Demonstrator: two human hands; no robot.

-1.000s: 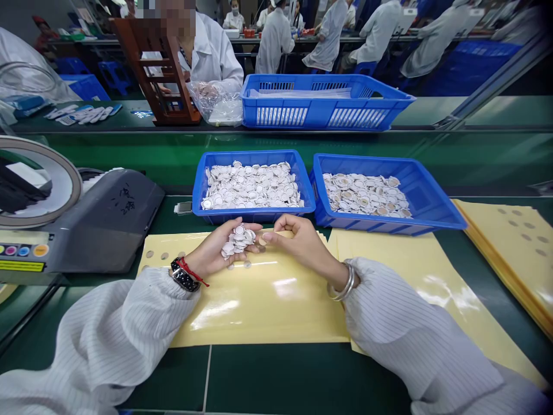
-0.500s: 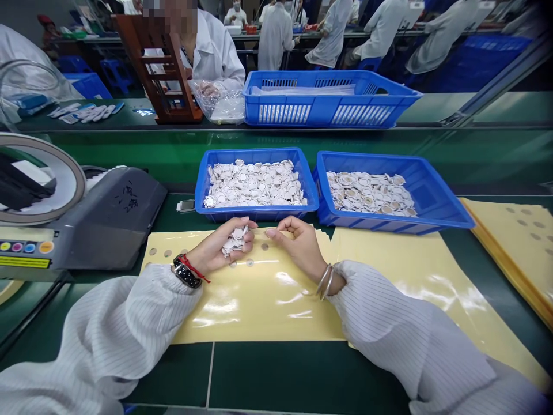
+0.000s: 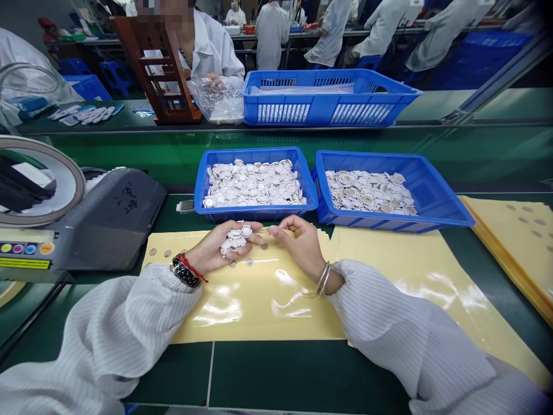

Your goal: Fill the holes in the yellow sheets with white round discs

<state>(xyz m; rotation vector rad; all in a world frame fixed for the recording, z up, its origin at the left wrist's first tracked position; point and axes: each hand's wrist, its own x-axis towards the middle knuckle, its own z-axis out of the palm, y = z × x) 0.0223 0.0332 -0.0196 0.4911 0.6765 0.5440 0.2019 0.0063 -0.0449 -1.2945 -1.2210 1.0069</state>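
Note:
My left hand (image 3: 216,246) lies palm up on a yellow sheet (image 3: 259,300), cupped around a pile of small white round stickers (image 3: 235,238). Just to its right, my right hand (image 3: 298,241) has its fingers curled, with the forefinger and thumb tip pinched near the pile; what they pinch is too small to make out. A few stickers lie stuck on the sheet (image 3: 248,263) below the hands. Both hands are right in front of a blue tray (image 3: 203,184) full of white stickers.
A second blue tray (image 3: 436,199) with stickers stands to the right. A grey machine (image 3: 108,219) with a reel sits at the left. More yellow sheets (image 3: 518,236) lie at the right. Across the green belt sit a large blue basket (image 3: 328,106), a wooden rack (image 3: 159,75) and other workers.
My right hand drew back a little from the pile, then came close again. The left thumb has pushed a sticker up to the top of the pile.

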